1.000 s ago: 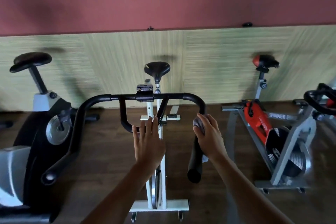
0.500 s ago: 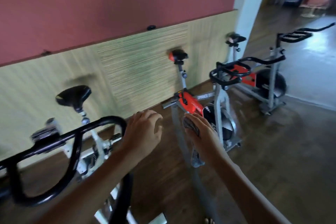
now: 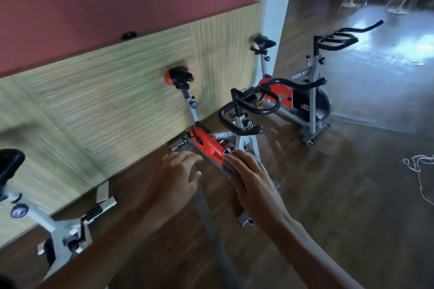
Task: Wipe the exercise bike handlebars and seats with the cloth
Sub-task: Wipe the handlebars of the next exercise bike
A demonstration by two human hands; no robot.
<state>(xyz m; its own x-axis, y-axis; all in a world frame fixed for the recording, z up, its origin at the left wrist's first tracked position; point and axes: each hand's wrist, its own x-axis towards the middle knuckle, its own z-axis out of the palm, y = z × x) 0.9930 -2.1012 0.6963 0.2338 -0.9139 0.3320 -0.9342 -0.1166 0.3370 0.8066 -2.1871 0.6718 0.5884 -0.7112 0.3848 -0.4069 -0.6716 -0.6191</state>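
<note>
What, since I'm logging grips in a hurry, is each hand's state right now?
Left hand: open, fingers spread, holding nothing.
Right hand: closed on the crumpled grey cloth.

Your cloth (image 3: 231, 168): grey, soft weave, matt. At 12 o'clock, handlebars (image 3: 249, 130) black, matt padding; bike frame (image 3: 209, 144) glossy red panel, grey painted metal. Underfoot, floor (image 3: 352, 183) dark wood, sheened.
</note>
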